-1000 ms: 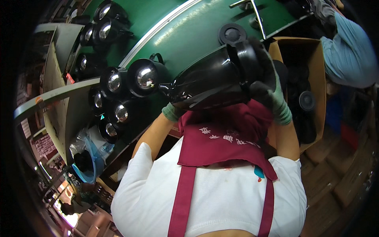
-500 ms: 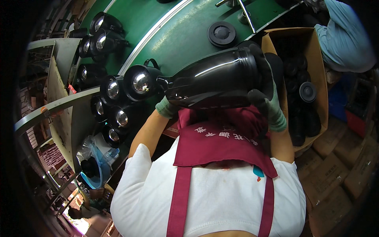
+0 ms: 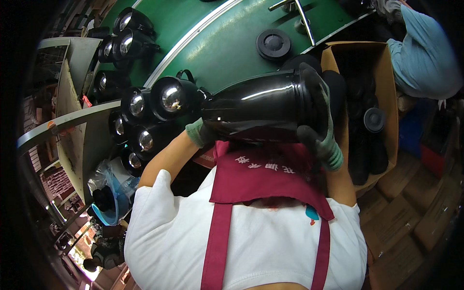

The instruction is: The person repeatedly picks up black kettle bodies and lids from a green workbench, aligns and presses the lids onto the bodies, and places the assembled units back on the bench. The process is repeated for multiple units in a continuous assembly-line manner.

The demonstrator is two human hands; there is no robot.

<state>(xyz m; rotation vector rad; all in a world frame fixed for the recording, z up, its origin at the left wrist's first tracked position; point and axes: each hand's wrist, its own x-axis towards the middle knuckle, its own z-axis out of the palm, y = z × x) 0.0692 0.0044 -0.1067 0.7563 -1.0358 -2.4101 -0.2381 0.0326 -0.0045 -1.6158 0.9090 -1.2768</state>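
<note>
A glossy black thermos jug (image 3: 256, 104) lies on its side across my lap, its narrow end to the left and its wide base to the right. My right hand (image 3: 319, 137), in a green glove with dark fingertips, is closed around the base end, thumb on the near side. A round dark piece sits at that end; I cannot tell whether it is separate. Under the narrow end, my gloved left hand (image 3: 205, 133) supports the jug, most of its fingers hidden behind it. Beyond the jug, a round black lid-like disc (image 3: 274, 44) rests on the green table.
Several black jugs with shiny silver ends (image 3: 171, 99) crowd the left. A cardboard box (image 3: 392, 121) of round black parts stands at right, near a person's blue sleeve (image 3: 425, 53). A metal T-bar (image 3: 305, 24) stands at the far edge. A blue basin (image 3: 116, 205) is lower left.
The base end of the jug has come down and nearer, so the jug lies more level. My right hand has moved down with it; my left hand has shifted slightly left.
</note>
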